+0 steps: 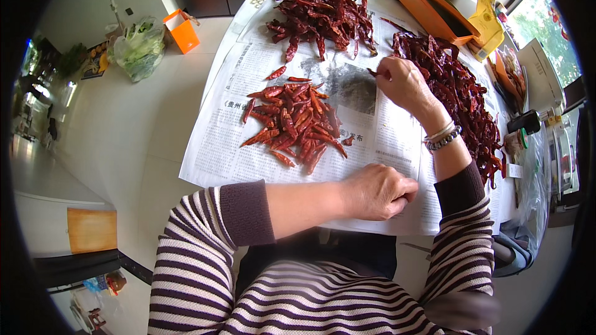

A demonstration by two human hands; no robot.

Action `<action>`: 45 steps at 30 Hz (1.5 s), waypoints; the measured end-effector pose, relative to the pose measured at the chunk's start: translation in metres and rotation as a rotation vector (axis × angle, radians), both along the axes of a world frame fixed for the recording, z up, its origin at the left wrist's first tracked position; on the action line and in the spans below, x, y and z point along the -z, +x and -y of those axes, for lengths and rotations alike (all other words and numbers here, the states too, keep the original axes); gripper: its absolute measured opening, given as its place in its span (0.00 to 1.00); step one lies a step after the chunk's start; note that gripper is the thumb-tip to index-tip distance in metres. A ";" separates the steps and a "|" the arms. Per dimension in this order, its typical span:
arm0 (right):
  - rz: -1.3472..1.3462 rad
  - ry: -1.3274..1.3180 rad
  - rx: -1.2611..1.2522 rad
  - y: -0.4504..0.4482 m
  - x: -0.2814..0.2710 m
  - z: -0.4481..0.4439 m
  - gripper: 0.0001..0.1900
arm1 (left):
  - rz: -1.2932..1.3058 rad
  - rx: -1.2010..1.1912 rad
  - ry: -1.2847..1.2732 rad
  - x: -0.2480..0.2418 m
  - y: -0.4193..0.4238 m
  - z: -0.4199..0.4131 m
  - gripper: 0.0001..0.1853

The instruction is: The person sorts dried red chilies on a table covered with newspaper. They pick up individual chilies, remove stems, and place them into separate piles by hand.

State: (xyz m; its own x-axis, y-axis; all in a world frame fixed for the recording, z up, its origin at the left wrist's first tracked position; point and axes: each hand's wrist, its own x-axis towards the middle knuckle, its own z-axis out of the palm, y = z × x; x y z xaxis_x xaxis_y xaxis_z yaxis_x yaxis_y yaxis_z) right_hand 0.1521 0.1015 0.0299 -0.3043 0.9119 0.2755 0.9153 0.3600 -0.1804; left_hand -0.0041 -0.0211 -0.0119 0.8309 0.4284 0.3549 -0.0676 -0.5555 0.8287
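My right hand pinches a dark dried chili pepper; only its tip shows past the fingers. It is just left of a long heap of dark dried chilies. Resting on the newspaper near the table's front edge, my left hand is curled, and nothing shows in its fingers. A pile of smaller, brighter red dried chilies lies in front of my left forearm. Farther back is another heap of long, wrinkled dark red chilies.
An orange tray-like container and a yellow packet are at the back right. A green-lidded jar and clear plastic line the right side. On the floor at left are a bag of leafy greens and an orange box.
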 end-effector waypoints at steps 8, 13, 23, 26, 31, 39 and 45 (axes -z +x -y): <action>-0.218 -0.192 -0.344 -0.087 -0.023 0.030 0.05 | -0.021 -0.039 0.022 0.002 0.000 0.001 0.03; -0.210 -0.167 -0.458 -0.111 -0.018 0.040 0.06 | 0.028 -0.024 0.005 0.003 0.004 0.001 0.06; -0.323 -0.062 -0.418 -0.089 -0.013 0.048 0.07 | -0.014 -0.020 0.028 0.000 0.001 0.001 0.03; -0.267 -0.058 -0.280 -0.066 -0.017 0.049 0.05 | -0.005 -0.044 0.033 0.001 -0.002 0.001 0.03; 0.011 0.059 0.046 0.001 -0.008 0.038 0.06 | -0.042 -0.012 0.006 -0.004 -0.003 0.000 0.04; -0.323 -0.055 0.256 0.054 -0.010 0.033 0.08 | -0.015 -0.005 0.026 -0.002 -0.002 -0.001 0.04; -0.214 -0.025 0.119 0.047 -0.002 0.041 0.07 | -0.017 -0.001 0.042 -0.001 -0.002 -0.002 0.04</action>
